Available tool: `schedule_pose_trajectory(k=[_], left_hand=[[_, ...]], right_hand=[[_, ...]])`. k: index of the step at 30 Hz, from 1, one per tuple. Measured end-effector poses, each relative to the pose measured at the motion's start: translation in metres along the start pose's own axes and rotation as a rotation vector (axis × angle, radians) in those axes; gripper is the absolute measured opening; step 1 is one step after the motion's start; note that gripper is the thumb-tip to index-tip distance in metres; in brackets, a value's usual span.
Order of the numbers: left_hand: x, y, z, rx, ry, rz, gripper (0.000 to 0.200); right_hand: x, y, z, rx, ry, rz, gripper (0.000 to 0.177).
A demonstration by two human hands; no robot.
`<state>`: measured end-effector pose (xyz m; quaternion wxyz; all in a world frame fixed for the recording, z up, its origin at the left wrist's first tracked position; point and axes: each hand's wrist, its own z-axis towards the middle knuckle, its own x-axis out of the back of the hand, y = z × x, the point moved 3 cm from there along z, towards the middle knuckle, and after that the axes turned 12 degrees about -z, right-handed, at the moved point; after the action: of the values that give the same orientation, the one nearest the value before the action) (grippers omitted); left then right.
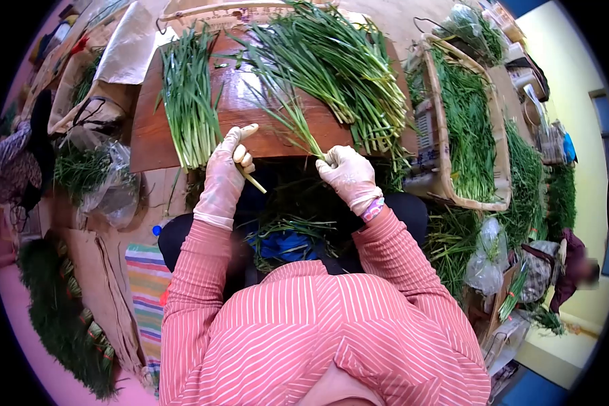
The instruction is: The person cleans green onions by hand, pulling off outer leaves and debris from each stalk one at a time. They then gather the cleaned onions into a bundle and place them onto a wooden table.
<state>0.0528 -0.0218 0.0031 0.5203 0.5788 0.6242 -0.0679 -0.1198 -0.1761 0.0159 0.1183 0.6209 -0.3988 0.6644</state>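
At the near edge of the tabletop (146,143), the right hand (347,170) pinches a thin bunch of green stalks (307,134) and the left hand (229,157) appears closed on 1 pale stalk (254,183), where a loosened pinch could spill stalks off that edge.

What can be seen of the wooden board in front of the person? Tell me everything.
The board looks like reddish-brown wood, flat, its glossy top catching bright reflections. It lies before the person, straight near edge towards them. A smaller pile of long greens rests on its left part, a larger pile on its right, covering much of it. Its support is hidden.
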Motion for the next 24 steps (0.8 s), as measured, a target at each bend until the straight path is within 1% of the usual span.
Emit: schedule_pose_trajectory(k=[1,2,4,5,6,8,9,10,12,13,15,18,19,20,22,24], left_hand=[[-0.001,-0.003,0.001,0.007,0.002,0.005,0.039],[-0.003,-0.007,0.001,0.016,-0.008,0.005,0.039],[-0.005,-0.012,0.002,0.035,0.012,0.043,0.043],[-0.007,-0.015,0.002,0.026,0.024,0.063,0.041],[-0.009,-0.018,0.002,0.027,0.022,0.066,0.041],[-0.01,-0.022,0.0,0.019,0.046,0.093,0.039],[-0.009,-0.023,0.001,0.015,0.046,0.092,0.038],[-0.009,-0.024,0.002,0.019,0.044,0.094,0.038],[-0.006,-0.022,0.005,0.01,0.062,0.096,0.039],[-0.006,-0.022,0.005,0.01,0.057,0.098,0.04],[-0.004,-0.021,0.008,0.011,0.039,0.103,0.04],[-0.006,-0.02,0.005,0.019,0.027,0.099,0.04],[-0.007,-0.019,0.003,0.021,0.026,0.115,0.04],[-0.008,-0.019,0.002,0.023,0.023,0.13,0.04],[-0.005,-0.018,0.003,0.025,0.03,0.088,0.04],[-0.001,-0.014,0.001,0.026,0.01,0.078,0.038]], right_hand=[[0.006,0.002,-0.004,0.036,0.041,-0.012,0.025],[0.009,0.006,-0.006,0.026,0.048,-0.017,0.025],[0.011,0.009,-0.009,0.069,0.104,0.119,0.024],[0.011,0.009,-0.008,0.059,0.108,0.174,0.025],[0.006,0.013,-0.005,0.057,0.11,0.175,0.025],[-0.008,0.025,0.003,-0.003,0.13,0.11,0.026],[-0.006,0.026,0.003,-0.065,0.106,0.149,0.027],[-0.011,0.032,0.006,-0.083,0.114,0.244,0.027],[-0.019,0.039,0.008,-0.298,-0.172,0.642,0.024],[-0.017,0.038,0.005,-0.302,-0.171,0.642,0.024],[-0.005,0.037,0.0,-0.29,-0.059,0.7,0.022],[0.003,0.039,-0.006,-0.277,-0.053,0.772,0.021],[0.02,0.034,-0.013,-0.27,-0.042,0.661,0.02],[0.025,0.042,-0.014,-0.241,-0.005,0.614,0.019],[0.051,0.058,-0.025,-0.121,0.153,0.446,0.018],[0.088,0.078,-0.044,-0.065,0.191,0.335,0.019]])
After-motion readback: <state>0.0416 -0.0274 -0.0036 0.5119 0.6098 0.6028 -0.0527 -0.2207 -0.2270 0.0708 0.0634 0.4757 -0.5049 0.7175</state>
